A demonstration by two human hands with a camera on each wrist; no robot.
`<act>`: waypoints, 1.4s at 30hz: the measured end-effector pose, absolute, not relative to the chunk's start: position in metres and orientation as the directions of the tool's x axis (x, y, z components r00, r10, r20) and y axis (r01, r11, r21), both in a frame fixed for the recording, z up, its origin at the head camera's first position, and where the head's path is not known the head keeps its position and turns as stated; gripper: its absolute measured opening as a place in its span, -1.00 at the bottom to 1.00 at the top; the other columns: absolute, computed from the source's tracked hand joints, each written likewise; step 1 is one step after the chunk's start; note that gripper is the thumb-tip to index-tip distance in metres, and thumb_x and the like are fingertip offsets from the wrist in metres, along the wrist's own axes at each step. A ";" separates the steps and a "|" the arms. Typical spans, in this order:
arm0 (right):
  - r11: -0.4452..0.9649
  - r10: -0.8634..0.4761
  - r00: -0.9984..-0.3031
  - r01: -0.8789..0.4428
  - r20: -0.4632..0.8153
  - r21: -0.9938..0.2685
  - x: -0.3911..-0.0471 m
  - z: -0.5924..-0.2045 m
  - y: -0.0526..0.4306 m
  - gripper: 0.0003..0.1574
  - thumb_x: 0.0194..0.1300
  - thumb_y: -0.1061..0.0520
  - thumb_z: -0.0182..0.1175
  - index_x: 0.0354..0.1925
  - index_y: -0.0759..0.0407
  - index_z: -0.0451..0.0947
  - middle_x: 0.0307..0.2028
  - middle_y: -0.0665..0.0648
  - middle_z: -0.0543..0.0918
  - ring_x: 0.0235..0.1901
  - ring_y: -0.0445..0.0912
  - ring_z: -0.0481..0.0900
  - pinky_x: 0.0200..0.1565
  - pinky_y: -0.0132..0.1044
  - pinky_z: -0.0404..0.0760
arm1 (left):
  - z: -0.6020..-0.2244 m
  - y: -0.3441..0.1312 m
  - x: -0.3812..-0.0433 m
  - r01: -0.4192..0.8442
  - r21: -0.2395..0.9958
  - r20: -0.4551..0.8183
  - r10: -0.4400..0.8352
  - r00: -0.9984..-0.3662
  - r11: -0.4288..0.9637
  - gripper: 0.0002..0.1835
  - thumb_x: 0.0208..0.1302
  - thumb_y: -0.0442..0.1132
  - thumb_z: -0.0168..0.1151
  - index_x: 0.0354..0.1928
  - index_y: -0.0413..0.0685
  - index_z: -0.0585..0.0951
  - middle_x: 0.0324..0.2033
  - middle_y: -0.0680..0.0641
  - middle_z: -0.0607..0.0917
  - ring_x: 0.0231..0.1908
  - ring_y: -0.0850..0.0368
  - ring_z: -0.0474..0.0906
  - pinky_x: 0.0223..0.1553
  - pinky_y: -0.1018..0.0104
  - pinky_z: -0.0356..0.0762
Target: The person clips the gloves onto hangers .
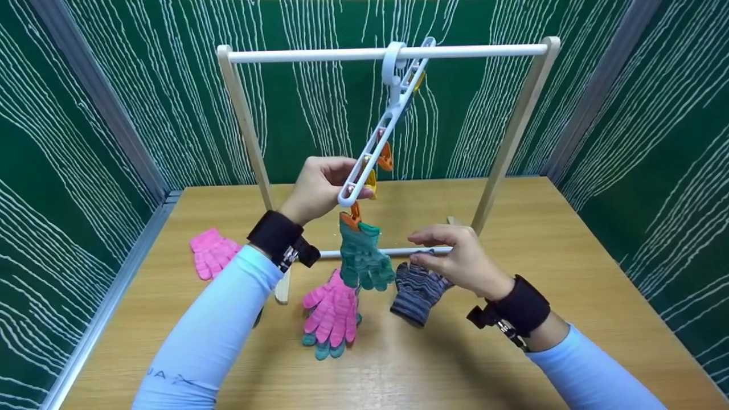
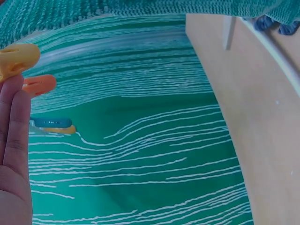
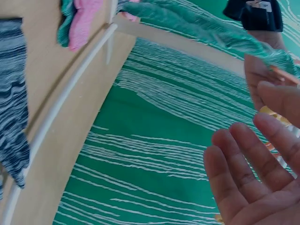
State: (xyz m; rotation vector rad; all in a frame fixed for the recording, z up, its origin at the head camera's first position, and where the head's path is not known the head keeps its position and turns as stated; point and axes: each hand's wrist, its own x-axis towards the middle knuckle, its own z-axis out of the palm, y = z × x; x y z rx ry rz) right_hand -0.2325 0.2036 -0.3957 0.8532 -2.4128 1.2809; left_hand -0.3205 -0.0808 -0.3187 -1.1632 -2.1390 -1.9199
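A pale clip hanger [image 1: 387, 122] hangs by its hook from a rack bar, its near end tilted toward me. My left hand [image 1: 319, 185] is at that end, its fingers pinching a yellow clip [image 1: 371, 183]; the grip is partly hidden by the hanger. In the left wrist view, the fingers [image 2: 16, 126] lie against the yellow clip. A green knit glove [image 1: 364, 256] hangs from the orange clip [image 1: 352, 217] at the end. My right hand [image 1: 461, 256] is held out to the right of that glove, fingers loosely bent, holding nothing.
The wooden rack [image 1: 245, 114] stands on the table [image 1: 569, 319]. Below the hanging glove lies a pink glove [image 1: 336, 310] over a green one. A dark striped glove [image 1: 416, 293] is under my right hand. Another pink glove [image 1: 213, 253] lies at left. Green walls enclose the table.
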 end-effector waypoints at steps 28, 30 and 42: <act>0.600 -0.691 -0.702 -0.690 0.171 -0.406 -0.262 -0.464 0.231 -0.57 0.19 0.36 0.54 0.06 0.34 0.79 0.05 0.29 0.84 0.09 0.22 0.78 0.19 0.17 0.74 | -0.318 -0.084 -0.319 0.525 0.848 0.486 0.496 -0.720 -0.070 -0.69 0.26 -0.57 0.49 0.04 -0.50 0.74 -0.34 0.09 0.84 -0.23 0.15 0.87 -0.06 0.18 0.85; 0.596 -0.709 -0.687 -0.703 0.156 -0.389 -0.261 -0.467 0.231 -0.58 0.18 0.36 0.54 0.05 0.34 0.79 0.03 0.29 0.84 0.06 0.22 0.79 0.16 0.15 0.75 | -0.318 -0.084 -0.319 0.522 0.850 0.484 0.497 -0.720 -0.072 -0.68 0.26 -0.57 0.49 0.05 -0.49 0.74 -0.34 0.09 0.84 -0.23 0.15 0.88 -0.06 0.18 0.85; 0.543 -0.787 -0.608 -0.763 0.104 -0.351 -0.262 -0.488 0.230 -0.53 0.06 0.49 0.51 0.00 0.33 0.82 -0.01 0.28 0.85 0.03 0.15 0.83 0.11 -0.03 0.81 | -0.318 -0.084 -0.317 0.521 0.852 0.476 0.490 -0.730 -0.051 -0.72 0.26 -0.52 0.53 0.01 -0.45 0.76 -0.32 0.06 0.85 -0.26 0.15 0.86 -0.10 0.26 0.83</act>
